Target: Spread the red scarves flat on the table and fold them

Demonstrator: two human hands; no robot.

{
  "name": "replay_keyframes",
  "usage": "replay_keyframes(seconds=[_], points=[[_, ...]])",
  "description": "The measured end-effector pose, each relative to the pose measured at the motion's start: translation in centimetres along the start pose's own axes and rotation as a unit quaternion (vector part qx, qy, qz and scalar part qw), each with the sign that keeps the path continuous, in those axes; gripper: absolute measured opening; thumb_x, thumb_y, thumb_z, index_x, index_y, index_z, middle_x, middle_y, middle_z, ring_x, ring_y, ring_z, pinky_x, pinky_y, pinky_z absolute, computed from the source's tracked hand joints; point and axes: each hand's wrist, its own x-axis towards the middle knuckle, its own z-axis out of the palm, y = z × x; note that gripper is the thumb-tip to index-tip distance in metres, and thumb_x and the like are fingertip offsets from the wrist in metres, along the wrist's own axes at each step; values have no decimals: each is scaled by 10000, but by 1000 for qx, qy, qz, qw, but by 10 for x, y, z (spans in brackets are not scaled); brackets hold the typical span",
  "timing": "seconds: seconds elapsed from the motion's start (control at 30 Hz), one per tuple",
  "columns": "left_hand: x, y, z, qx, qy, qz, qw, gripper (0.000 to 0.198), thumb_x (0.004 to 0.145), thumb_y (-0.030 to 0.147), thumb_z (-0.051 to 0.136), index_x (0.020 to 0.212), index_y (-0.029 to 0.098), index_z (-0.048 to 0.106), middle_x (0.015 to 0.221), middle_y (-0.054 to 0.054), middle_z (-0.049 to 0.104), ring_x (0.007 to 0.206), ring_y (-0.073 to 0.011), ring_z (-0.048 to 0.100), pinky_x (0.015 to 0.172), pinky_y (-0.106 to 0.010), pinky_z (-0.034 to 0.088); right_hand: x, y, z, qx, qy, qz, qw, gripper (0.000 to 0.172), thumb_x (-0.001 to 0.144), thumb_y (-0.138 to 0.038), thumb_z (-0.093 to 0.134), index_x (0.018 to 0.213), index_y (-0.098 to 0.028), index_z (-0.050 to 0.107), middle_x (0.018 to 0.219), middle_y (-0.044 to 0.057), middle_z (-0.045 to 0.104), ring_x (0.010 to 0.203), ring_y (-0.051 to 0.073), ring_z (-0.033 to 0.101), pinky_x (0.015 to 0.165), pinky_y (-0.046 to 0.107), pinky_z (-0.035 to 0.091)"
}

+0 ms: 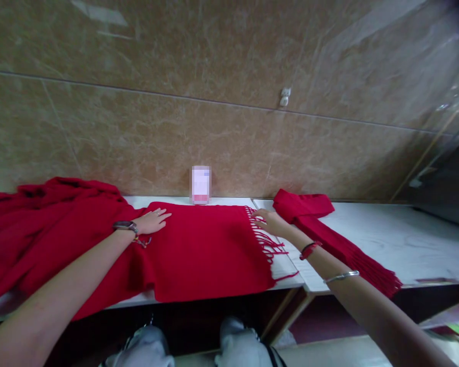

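A red scarf with a fringed right end lies spread on the white tabletop. My left hand rests flat on its upper left part, fingers stretched and apart, holding nothing. At the far top corner of the fringe, my right hand has its fingers bent around some of the strands. Several strands below it hang loose and uneven, and one sticks out to the right near the front edge. The scarf's left part runs into a large rumpled heap of red cloth.
A phone with a blurred screen leans upright against the brown marbled wall. Another red fringed scarf, folded, lies right of my right hand. The white table has a seam and a front edge above my knees.
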Motion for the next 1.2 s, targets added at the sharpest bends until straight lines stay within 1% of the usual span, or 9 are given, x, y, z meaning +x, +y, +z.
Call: replay_keyframes(seconds=[0.13, 0.2, 0.27, 0.33, 0.47, 0.53, 0.63, 0.8, 1.2], points=[[19, 65, 6, -2, 24, 22, 999, 507, 886, 387, 281, 1323, 134, 333, 1413, -118, 246, 1283, -238, 216, 1028, -360, 194, -14, -39, -5, 22, -104, -105, 989, 198, 704, -100, 472, 849, -177, 583, 884, 53, 600, 822, 157, 544, 746, 257, 424], [23, 97, 16, -23, 0, 39, 999, 547, 879, 485, 246, 1347, 205, 289, 1426, -83, 225, 1295, -246, 193, 1016, -397, 213, -21, -43, -3, -5, -133, -107, 985, 214, 661, -67, 459, 805, -177, 573, 850, 43, 583, 781, 148, 531, 706, 243, 417], [23, 114, 24, -24, -33, 47, 998, 550, 868, 525, 235, 1341, 251, 298, 1426, -53, 231, 1299, -253, 184, 1018, -441, 183, -28, -34, -4, -33, -141, -101, 984, 222, 642, -52, 447, 786, -175, 563, 834, 39, 577, 772, 144, 523, 703, 238, 408], [20, 113, 29, -16, -48, 53, 997, 536, 871, 515, 234, 1338, 262, 305, 1425, -38, 233, 1302, -242, 178, 1023, -444, 161, -38, -16, -8, -59, -152, -87, 983, 206, 640, -50, 440, 757, -172, 558, 809, 40, 581, 770, 147, 525, 705, 239, 404], [18, 83, 27, 0, -52, 47, 998, 509, 883, 463, 227, 1343, 257, 295, 1427, -34, 221, 1307, -220, 165, 1027, -421, 150, -58, 14, -24, -77, -151, -44, 985, 188, 656, -45, 426, 702, -167, 562, 774, 56, 595, 746, 158, 542, 680, 256, 415], [18, 71, 26, -1, -57, 45, 997, 506, 883, 458, 226, 1345, 262, 289, 1431, -27, 207, 1309, -220, 159, 1027, -421, 147, -61, 12, -29, -43, -103, -43, 993, 195, 668, -56, 434, 755, -166, 570, 809, 63, 599, 769, 163, 546, 704, 272, 424], [17, 64, 24, -4, -63, 47, 997, 504, 881, 459, 225, 1347, 273, 279, 1434, -14, 198, 1311, -220, 153, 1027, -424, 149, -52, -13, -24, 30, -47, -92, 994, 207, 683, -96, 469, 852, -169, 563, 874, 66, 591, 833, 166, 531, 759, 291, 426], [15, 63, 23, -6, -65, 50, 997, 501, 884, 456, 212, 1344, 272, 285, 1431, -12, 212, 1307, -209, 170, 1028, -418, 157, -32, -49, -4, 38, -131, -166, 977, 263, 610, -38, 441, 806, -167, 561, 812, 46, 585, 771, 149, 516, 721, 263, 430], [8, 64, 18, -13, -50, 53, 997, 502, 876, 451, 218, 1327, 258, 329, 1417, -26, 252, 1299, -205, 195, 1028, -393, 167, -61, -19, -29, -109, -202, -145, 963, 272, 650, -22, 429, 806, -165, 600, 832, 62, 603, 780, 156, 554, 716, 266, 428]])
